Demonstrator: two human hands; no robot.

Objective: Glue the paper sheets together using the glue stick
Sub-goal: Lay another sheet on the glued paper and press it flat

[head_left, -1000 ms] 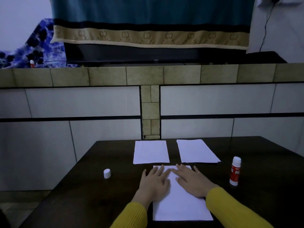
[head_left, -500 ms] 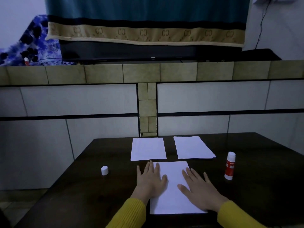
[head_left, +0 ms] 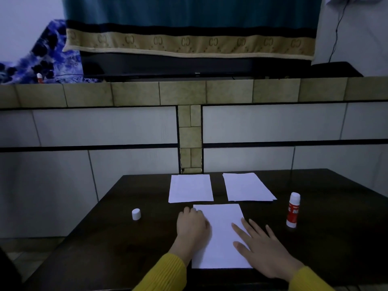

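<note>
Item 1: near paper sheet (head_left: 222, 234), at 6 o'clock on your dark table (head_left: 336, 206). Your left hand (head_left: 192, 226) has its fingers curled at the sheet's left edge; whether they pinch the edge cannot be told. Your right hand (head_left: 263, 248) lies flat, fingers spread, on its right side.
Item 2: 2 far sheets (head_left: 190, 188) (head_left: 247, 186), at 12 o'clock.
Item 3: glue stick (head_left: 293, 210), upright, uncapped, at 3 o'clock.
Item 4: white cap (head_left: 136, 214), at 9 o'clock.

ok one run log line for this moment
left hand: fingers curled at near sheet left edge | right hand: flat on sheet | glue stick: upright, uncapped, untouched
</note>
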